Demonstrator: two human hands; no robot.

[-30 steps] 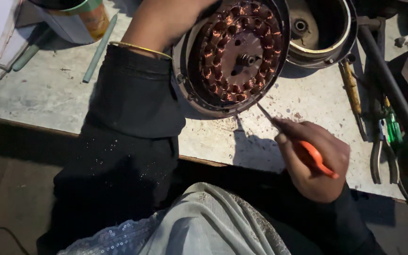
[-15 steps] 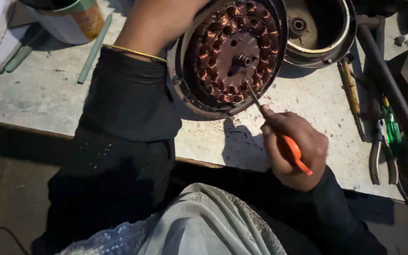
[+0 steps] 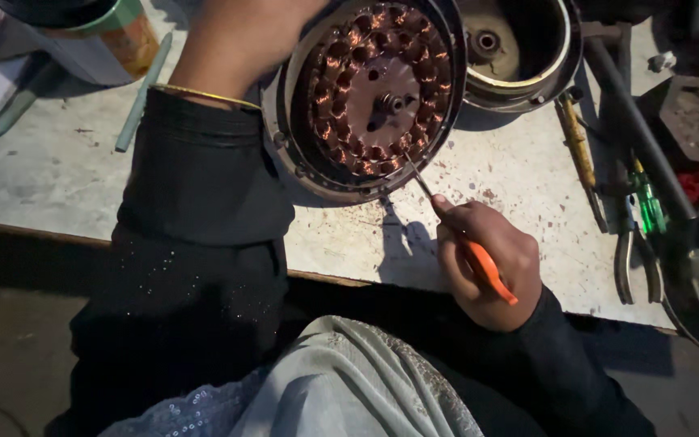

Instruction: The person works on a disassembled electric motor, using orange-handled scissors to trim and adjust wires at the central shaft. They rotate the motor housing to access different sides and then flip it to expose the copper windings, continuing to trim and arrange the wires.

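Our left hand [image 3: 236,40] gripped the tilted motor stator [image 3: 366,89], exposing its copper windings; our right hand [image 3: 487,263] clamped an orange screwdriver [image 3: 479,263], tip probing them.

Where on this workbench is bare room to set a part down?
Bare bench top lies left of the sleeve, below the green stick. A smaller patch sits between the right hand with its orange screwdriver and the pliers. The right edge, with tools and housings, is crowded.

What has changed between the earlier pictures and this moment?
The right hand moved its orange-handled screwdriver up from the bench; the tip now sits at the copper windings' lower edge in the motor. The left hand still holds the motor tilted. Tools on the right are unmoved.
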